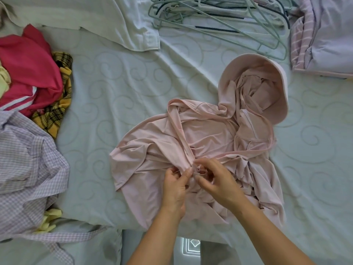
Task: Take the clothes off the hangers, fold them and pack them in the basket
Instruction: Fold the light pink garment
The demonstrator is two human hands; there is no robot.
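Both hands work a pink hooded top (200,134) spread on the bed (107,88) — left hand (174,190) and right hand (217,182) pinch its front edges, fingers curled; empty hangers (219,18) lie well beyond.
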